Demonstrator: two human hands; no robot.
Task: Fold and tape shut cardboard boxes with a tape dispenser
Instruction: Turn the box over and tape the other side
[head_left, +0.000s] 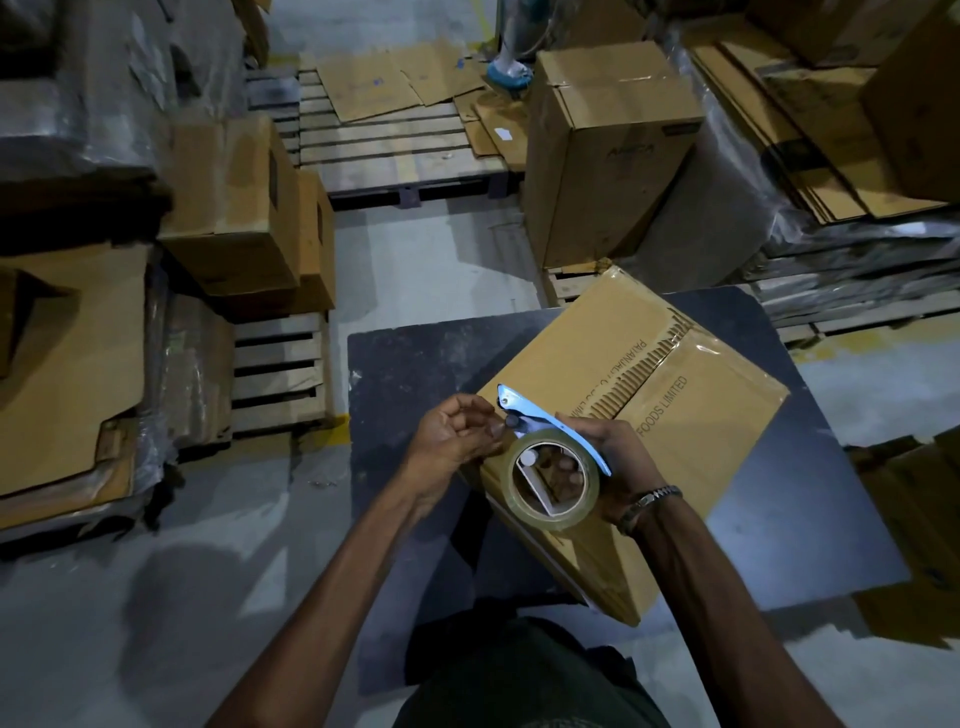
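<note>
A closed cardboard box (691, 395) with printed lettering lies at an angle on a dark table (405, 374); shiny clear tape runs along its centre seam and edges. My right hand (618, 457) grips a blue tape dispenser (540, 415) loaded with a roll of clear tape (553, 480), held above the box's near-left corner. My left hand (457, 436) is beside the dispenser's front end, fingers curled, fingertips at the tape near the roller. Whether it pinches the tape end is hard to tell.
Wooden pallets (395, 140) carry flattened cardboard behind the table. A tall sealed box (608, 150) stands at the back right, stacked boxes (244, 208) at the left, and piles of flat cardboard (67, 374) at the far left and right. A person's foot in a blue shoe cover (509, 73) is at the back.
</note>
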